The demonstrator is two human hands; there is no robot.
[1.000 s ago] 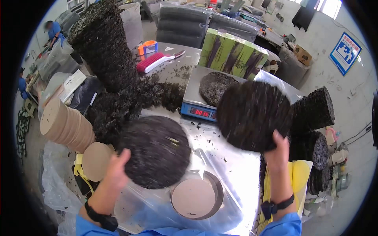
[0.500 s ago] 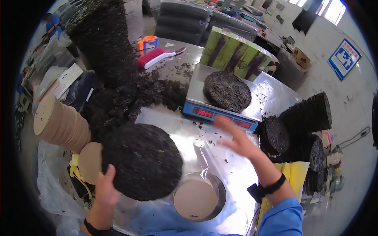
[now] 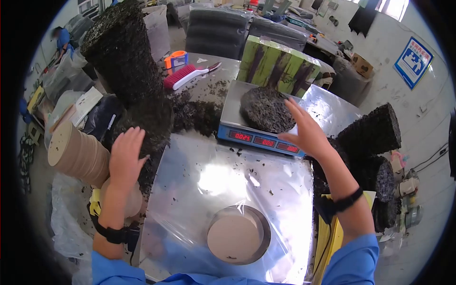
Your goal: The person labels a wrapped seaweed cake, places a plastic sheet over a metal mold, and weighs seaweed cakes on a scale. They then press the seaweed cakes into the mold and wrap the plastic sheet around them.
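My right hand (image 3: 306, 127) is at the right edge of a rough dark disc (image 3: 267, 109), thumb and fingers apart around that edge. The disc lies on a blue scale (image 3: 259, 139) with red digits. At the left, my left hand (image 3: 126, 156) has its fingers spread beside a blurred dark disc (image 3: 149, 118) at the loose dark flakes, and holds nothing. A round metal ring (image 3: 267, 232) with a beige disc (image 3: 235, 237) inside sits near me on the shiny sheet.
Left are a tall dark stack (image 3: 121, 52) and a stack of beige discs (image 3: 78, 152). A red brush (image 3: 183, 77), an orange tape dispenser (image 3: 176, 59) and a green block (image 3: 279, 64) stand behind. Dark disc stacks (image 3: 373, 133) are at the right. A person (image 3: 62, 39) is far back.
My left hand has let go of the large dark disc and moved up and left. My right hand has moved up and right to the disc on the scale.
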